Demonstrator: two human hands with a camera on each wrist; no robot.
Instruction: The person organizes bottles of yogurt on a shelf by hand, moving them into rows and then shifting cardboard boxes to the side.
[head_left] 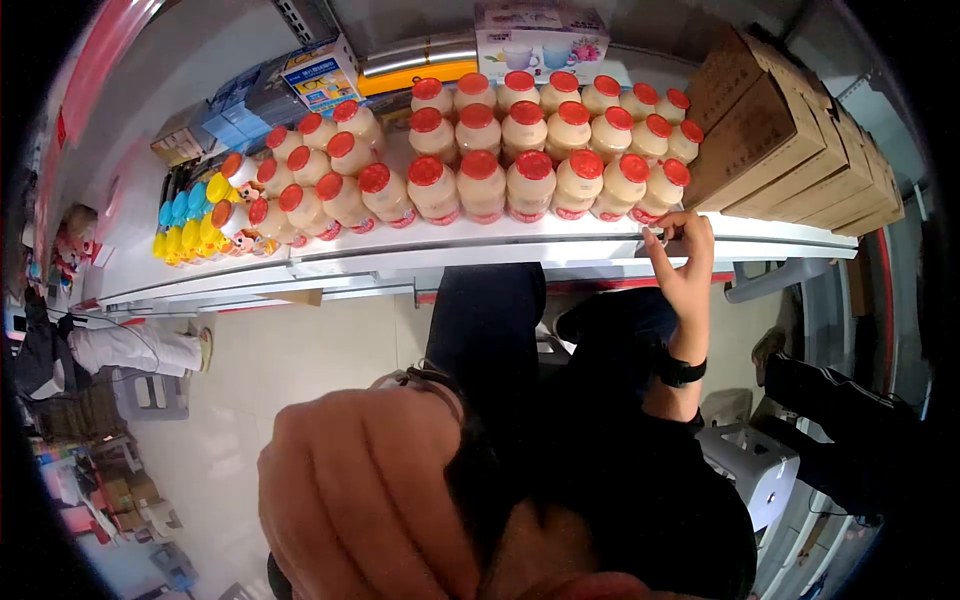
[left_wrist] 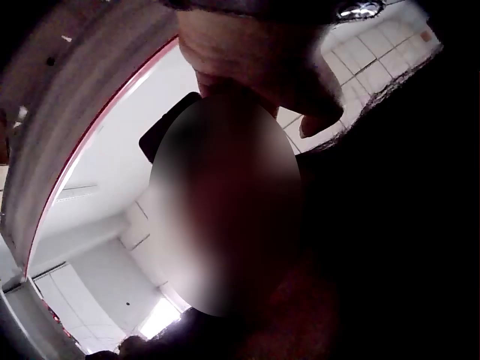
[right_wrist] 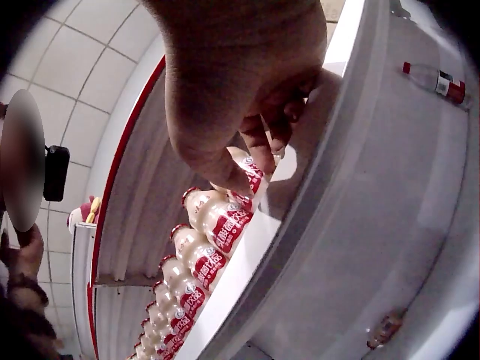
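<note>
My right hand (head_left: 685, 275) is at the front edge of a white shelf (head_left: 560, 240), below the front-right bottle (head_left: 662, 190) of a group of bottles with red caps and cream-coloured contents. In the right wrist view, the right hand (right_wrist: 247, 82) has bent fingers right at the shelf edge, overlapping the nearest red-labelled bottle (right_wrist: 251, 169). My left hand (head_left: 360, 490) is raised close to the head camera, fingers bent and their tips hidden. The left wrist view shows the left hand (left_wrist: 255, 52) in front of a blurred head, near a black device (left_wrist: 169, 131).
Small yellow and blue bottles (head_left: 190, 220) stand at the left end of the shelf. Brown cartons (head_left: 790, 140) fill its right end, and a cup-printed box (head_left: 540, 45) sits behind. A grey stool (head_left: 750, 465) and another person's legs (head_left: 830, 400) are at the right.
</note>
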